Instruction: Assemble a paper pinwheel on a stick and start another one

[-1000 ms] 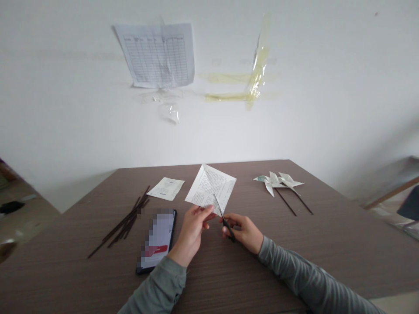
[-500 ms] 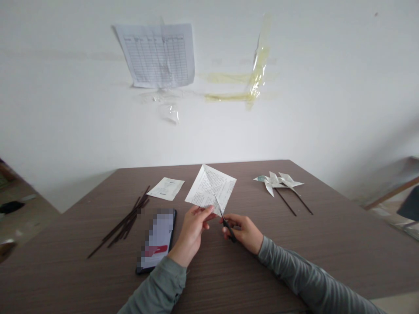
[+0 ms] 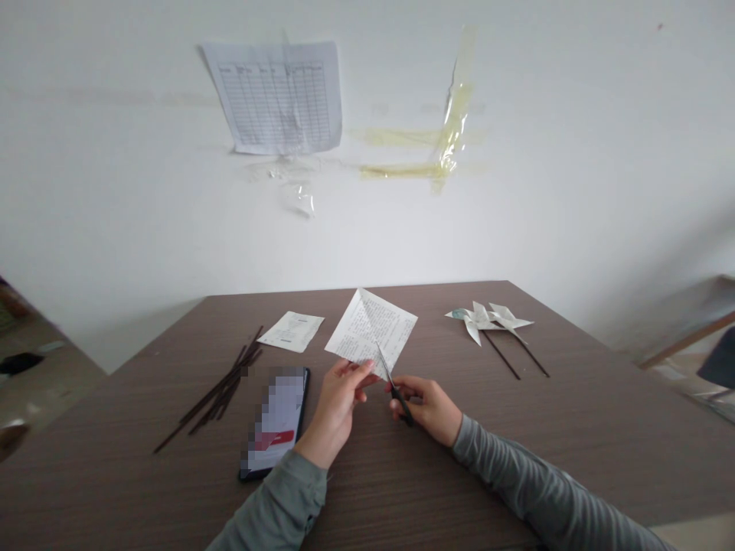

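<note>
A square sheet of printed paper (image 3: 367, 325) with crease lines is held up above the table. My left hand (image 3: 343, 398) pinches its lower corner between thumb and fingers. In my right hand (image 3: 429, 405) is a pair of scissors (image 3: 399, 398) with dark handles, the fingers closed round them. The blades lie over the paper at its lower right, pointing up toward the middle; they look nearly closed. Part of the handles is hidden by my right fingers.
Left on the brown table (image 3: 367, 490) lie a phone (image 3: 281, 421), a bundle of dark thin sticks (image 3: 221, 390) and some paper squares (image 3: 292, 331). Two paper pinwheels (image 3: 482, 317) on sticks lie at the right. A wall with a taped printed sheet (image 3: 281, 99) rises behind.
The paper's upper part has shifted very slightly to the right. Both hands and the scissors stay almost in the same place.
</note>
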The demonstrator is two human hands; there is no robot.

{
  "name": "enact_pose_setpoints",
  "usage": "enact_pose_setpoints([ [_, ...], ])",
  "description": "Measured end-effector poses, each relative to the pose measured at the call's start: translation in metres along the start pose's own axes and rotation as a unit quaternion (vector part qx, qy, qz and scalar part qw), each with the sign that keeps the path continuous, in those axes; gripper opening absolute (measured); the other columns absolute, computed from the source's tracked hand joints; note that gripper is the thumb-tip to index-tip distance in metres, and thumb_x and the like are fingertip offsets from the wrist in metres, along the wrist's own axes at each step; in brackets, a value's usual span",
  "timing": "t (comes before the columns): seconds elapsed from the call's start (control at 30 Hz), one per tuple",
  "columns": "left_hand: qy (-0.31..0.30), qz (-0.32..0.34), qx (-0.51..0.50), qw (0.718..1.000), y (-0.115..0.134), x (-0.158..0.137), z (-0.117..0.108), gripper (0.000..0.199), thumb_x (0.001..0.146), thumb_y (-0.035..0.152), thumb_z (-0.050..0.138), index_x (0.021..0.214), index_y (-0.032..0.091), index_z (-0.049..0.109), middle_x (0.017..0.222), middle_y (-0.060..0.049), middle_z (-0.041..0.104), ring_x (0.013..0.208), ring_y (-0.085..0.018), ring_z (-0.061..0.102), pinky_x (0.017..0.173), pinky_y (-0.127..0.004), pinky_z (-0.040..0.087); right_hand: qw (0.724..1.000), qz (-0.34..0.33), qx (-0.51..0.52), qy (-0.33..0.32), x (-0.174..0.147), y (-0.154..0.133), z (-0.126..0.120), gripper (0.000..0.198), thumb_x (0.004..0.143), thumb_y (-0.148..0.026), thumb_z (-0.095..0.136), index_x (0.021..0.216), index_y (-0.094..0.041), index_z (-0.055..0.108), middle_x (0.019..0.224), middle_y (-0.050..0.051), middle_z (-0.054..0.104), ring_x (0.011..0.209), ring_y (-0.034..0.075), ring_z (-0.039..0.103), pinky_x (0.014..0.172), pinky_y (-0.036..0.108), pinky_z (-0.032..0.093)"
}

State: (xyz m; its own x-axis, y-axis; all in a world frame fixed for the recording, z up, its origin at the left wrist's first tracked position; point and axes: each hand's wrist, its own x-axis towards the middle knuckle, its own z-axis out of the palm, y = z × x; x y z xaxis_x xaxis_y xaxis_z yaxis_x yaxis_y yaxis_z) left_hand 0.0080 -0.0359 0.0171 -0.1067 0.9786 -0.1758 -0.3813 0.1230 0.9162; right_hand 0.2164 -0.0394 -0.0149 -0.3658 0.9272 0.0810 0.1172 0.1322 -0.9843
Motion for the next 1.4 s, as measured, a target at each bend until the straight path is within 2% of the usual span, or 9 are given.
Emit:
enact_pose_setpoints([
  [0.4, 0.017, 0.019, -0.003, 1.0, 0.002, 0.0, 0.001, 0.04, 0.062, 0.032, 0.117, 0.086, 0.021, 0.088, 0.086, -0.004, 0.092, 0.072, -0.019, 0.084, 0.05, -0.02, 0.036, 0.999, 0.0, -0.028, -0.017, -0.001, 0.002, -0.003, 0.049, 0.083, -0.074, 0.106, 0.102, -0.031, 0.092, 0.08, 0.004, 0.087, 0.074, 0.031, 0.078, 0.079, 0.047, 0.067],
  [0.57, 0.021, 0.028, 0.008, 0.999, 0.005, -0.001, -0.002, 0.039, 0.065, 0.032, 0.116, 0.09, 0.02, 0.088, 0.091, -0.005, 0.093, 0.074, -0.019, 0.084, 0.052, -0.02, 0.035, 0.996, -0.038, -0.074, 0.027, -0.005, 0.001, -0.009, 0.033, 0.086, -0.063, 0.104, 0.095, -0.033, 0.095, 0.074, 0.004, 0.086, 0.078, 0.035, 0.08, 0.1, 0.055, 0.067],
  [0.73, 0.023, 0.036, 0.044, 0.998, 0.005, -0.001, -0.006, 0.038, 0.07, 0.034, 0.115, 0.085, 0.022, 0.082, 0.096, -0.009, 0.094, 0.075, -0.02, 0.083, 0.052, -0.022, 0.034, 0.982, -0.08, -0.161, 0.054, -0.002, 0.003, -0.031, 0.029, 0.088, -0.052, 0.102, 0.11, -0.032, 0.101, 0.087, 0.006, 0.094, 0.092, 0.038, 0.085, 0.112, 0.059, 0.064],
  [0.8, 0.024, 0.04, 0.054, 0.997, 0.004, 0.001, -0.007, 0.038, 0.071, 0.034, 0.115, 0.085, 0.022, 0.083, 0.098, -0.01, 0.095, 0.076, -0.02, 0.084, 0.052, -0.022, 0.034, 0.974, -0.095, -0.188, 0.085, 0.001, 0.008, -0.041, 0.033, 0.093, -0.053, 0.1, 0.117, -0.032, 0.101, 0.093, 0.007, 0.096, 0.096, 0.038, 0.087, 0.112, 0.059, 0.063],
  [0.9, 0.023, 0.043, 0.062, 0.997, 0.001, 0.003, -0.009, 0.038, 0.07, 0.035, 0.117, 0.086, 0.021, 0.085, 0.098, -0.011, 0.095, 0.076, -0.021, 0.083, 0.051, -0.021, 0.034, 0.958, -0.109, -0.203, 0.172, 0.009, 0.016, -0.056, 0.037, 0.096, -0.056, 0.096, 0.122, -0.031, 0.1, 0.101, 0.01, 0.1, 0.103, 0.041, 0.091, 0.115, 0.061, 0.063],
  [1.0, 0.022, 0.042, 0.071, 0.996, -0.001, 0.006, -0.01, 0.036, 0.069, 0.035, 0.117, 0.086, 0.021, 0.088, 0.092, -0.009, 0.093, 0.074, -0.02, 0.081, 0.049, -0.019, 0.035, 0.943, -0.089, -0.183, 0.263, 0.016, 0.022, -0.069, 0.043, 0.097, -0.063, 0.091, 0.124, -0.03, 0.097, 0.107, 0.013, 0.102, 0.109, 0.045, 0.094, 0.119, 0.068, 0.065],
  [1.07, 0.016, 0.038, 0.085, 0.996, -0.002, 0.007, -0.011, 0.034, 0.07, 0.034, 0.116, 0.085, 0.021, 0.088, 0.089, -0.008, 0.092, 0.072, -0.019, 0.08, 0.048, -0.019, 0.034, 0.941, -0.087, -0.159, 0.285, 0.019, 0.024, -0.074, 0.049, 0.096, -0.07, 0.093, 0.125, -0.03, 0.095, 0.109, 0.013, 0.102, 0.114, 0.046, 0.096, 0.123, 0.071, 0.066],
  [1.23, -0.015, 0.028, 0.121, 0.992, -0.001, 0.006, -0.01, 0.031, 0.068, 0.033, 0.115, 0.079, 0.019, 0.09, 0.081, -0.009, 0.088, 0.066, -0.02, 0.078, 0.047, -0.021, 0.031, 0.957, -0.067, -0.071, 0.273, 0.023, 0.024, -0.073, 0.065, 0.084, -0.082, 0.101, 0.121, -0.029, 0.092, 0.112, 0.015, 0.103, 0.114, 0.047, 0.097, 0.115, 0.069, 0.073],
  [1.4, -0.03, 0.016, 0.144, 0.989, 0.0, 0.007, -0.009, 0.024, 0.069, 0.03, 0.111, 0.078, 0.019, 0.092, 0.075, -0.009, 0.086, 0.064, -0.021, 0.077, 0.047, -0.022, 0.032, 0.965, -0.056, -0.066, 0.247, 0.025, 0.027, -0.069, 0.053, 0.079, -0.068, 0.1, 0.114, -0.029, 0.089, 0.094, 0.008, 0.098, 0.099, 0.038, 0.093, 0.103, 0.057, 0.07],
])
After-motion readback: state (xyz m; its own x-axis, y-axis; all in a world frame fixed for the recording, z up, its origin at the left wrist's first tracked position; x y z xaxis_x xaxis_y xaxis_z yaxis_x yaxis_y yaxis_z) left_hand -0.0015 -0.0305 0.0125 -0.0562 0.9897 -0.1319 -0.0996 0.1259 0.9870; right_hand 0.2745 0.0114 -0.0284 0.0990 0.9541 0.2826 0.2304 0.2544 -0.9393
